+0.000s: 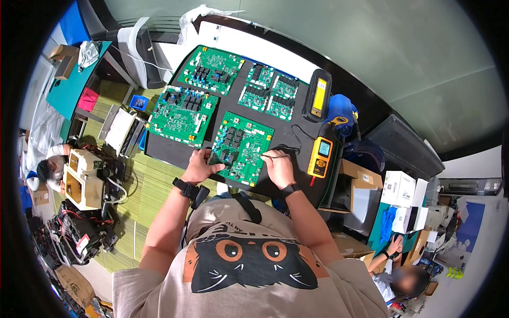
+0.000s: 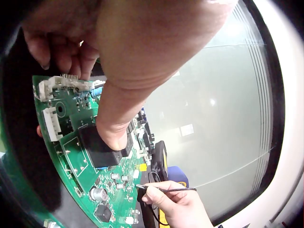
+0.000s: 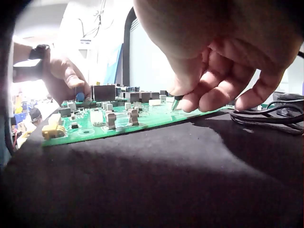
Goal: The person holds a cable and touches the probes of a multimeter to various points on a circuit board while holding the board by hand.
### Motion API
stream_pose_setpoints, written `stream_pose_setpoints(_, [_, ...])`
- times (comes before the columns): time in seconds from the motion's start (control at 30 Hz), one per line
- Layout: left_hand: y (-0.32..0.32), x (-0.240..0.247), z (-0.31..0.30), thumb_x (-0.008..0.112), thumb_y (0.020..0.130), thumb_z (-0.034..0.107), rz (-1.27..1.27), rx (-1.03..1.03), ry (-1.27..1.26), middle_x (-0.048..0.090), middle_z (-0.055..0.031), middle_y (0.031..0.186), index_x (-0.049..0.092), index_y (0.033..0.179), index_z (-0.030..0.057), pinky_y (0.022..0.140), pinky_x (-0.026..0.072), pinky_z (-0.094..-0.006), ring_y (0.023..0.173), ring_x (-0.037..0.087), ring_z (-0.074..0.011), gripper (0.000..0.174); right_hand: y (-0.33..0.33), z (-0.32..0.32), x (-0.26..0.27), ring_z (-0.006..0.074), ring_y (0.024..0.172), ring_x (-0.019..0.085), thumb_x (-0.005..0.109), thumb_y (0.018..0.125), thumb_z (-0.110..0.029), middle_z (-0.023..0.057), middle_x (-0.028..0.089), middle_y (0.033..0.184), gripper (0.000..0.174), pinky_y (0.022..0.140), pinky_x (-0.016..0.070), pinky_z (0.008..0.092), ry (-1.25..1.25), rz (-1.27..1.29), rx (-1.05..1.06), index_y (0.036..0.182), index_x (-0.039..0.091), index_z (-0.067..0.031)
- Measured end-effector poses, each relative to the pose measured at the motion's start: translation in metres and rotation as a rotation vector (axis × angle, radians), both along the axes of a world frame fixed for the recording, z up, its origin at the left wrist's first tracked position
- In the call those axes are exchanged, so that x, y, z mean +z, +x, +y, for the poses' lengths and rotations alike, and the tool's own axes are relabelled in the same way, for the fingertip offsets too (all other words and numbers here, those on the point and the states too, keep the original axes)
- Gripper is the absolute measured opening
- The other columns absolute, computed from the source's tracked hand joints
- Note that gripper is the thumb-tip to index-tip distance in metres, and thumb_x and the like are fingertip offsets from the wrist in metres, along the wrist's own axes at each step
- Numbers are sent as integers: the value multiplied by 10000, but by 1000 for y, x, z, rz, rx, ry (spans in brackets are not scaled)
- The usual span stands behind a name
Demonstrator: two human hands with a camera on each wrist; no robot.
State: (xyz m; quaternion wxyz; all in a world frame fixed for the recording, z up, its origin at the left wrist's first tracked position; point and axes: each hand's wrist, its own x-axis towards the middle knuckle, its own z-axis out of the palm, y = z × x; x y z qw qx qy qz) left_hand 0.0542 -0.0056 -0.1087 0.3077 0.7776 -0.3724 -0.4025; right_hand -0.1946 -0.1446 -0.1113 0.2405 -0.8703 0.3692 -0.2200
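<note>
A green circuit board (image 1: 253,148) lies on the dark table near the person. The left hand (image 1: 199,167) grips its left edge; in the left wrist view, the thumb presses on a black component (image 2: 97,145) and the other fingers are at the edge. From the right, the right hand (image 1: 280,169) pinches a thin probe (image 2: 141,186) with a black cable. In the right wrist view the probe's dark tip (image 3: 175,103) points down at the board's surface; whether it touches cannot be told. A yellow meter (image 1: 320,157) with a lit display lies to the right.
Two large green boards (image 1: 183,119) and several small ones (image 1: 281,106) lie behind and to the left. A black case with a yellow label (image 1: 318,95) and a blue tool (image 1: 342,114) are at the back right. An open cardboard box (image 1: 360,177) stands beside the table.
</note>
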Motion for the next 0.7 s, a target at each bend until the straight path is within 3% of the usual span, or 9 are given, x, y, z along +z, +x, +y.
stream_pose_setpoints(0.23, [3, -16, 2, 892, 660, 327, 31, -1, -19, 502, -179, 1142, 495, 1245, -96, 868, 506, -363, 1014, 574, -265, 824, 2, -1, 1, 260, 836, 628, 625, 843, -160, 63, 678, 835, 91, 806, 452, 407, -65, 82, 54, 838, 682, -90])
stream_pose_setpoints(0.7, [1, -8, 0, 888, 674, 296, 9, -18, 2, 491, -168, 1148, 487, 1240, -99, 850, 519, -345, 977, 585, -240, 798, 0, -1, 4, 241, 859, 610, 610, 842, -158, 45, 666, 844, 81, 819, 421, 397, -131, 154, 66, 825, 672, -109])
